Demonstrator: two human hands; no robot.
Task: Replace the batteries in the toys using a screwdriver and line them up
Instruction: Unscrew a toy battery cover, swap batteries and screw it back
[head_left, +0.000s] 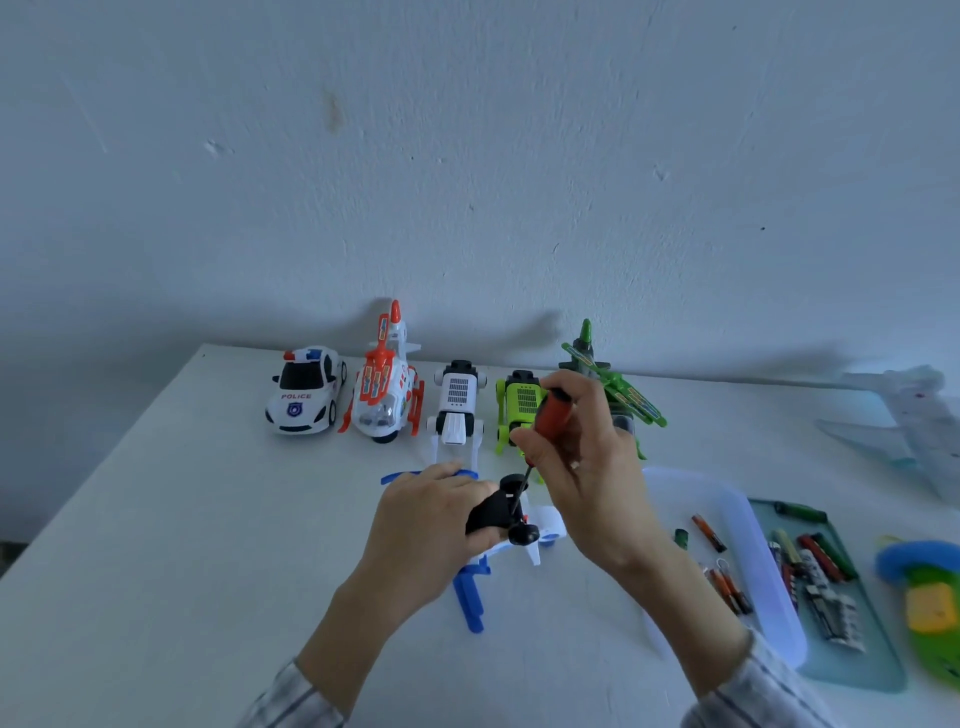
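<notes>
Gripping red-handled screwdriver (551, 415), right hand (587, 467) fingers curled round it; shaft runs 1-to-7 o'clock, tip down on upturned blue-white toy helicopter (506, 525), clasped by left hand (431, 519) mid-tabletop (208, 545).

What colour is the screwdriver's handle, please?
Red with a black cap, on the screwdriver; head view.

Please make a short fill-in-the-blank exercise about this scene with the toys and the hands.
1. The right hand grips a ____ with a red handle.
2. The toy at the left end of the row is a ____ car.
3. The left hand holds a toy with ____ rotor blades.

Missing words: screwdriver; police; blue
</notes>
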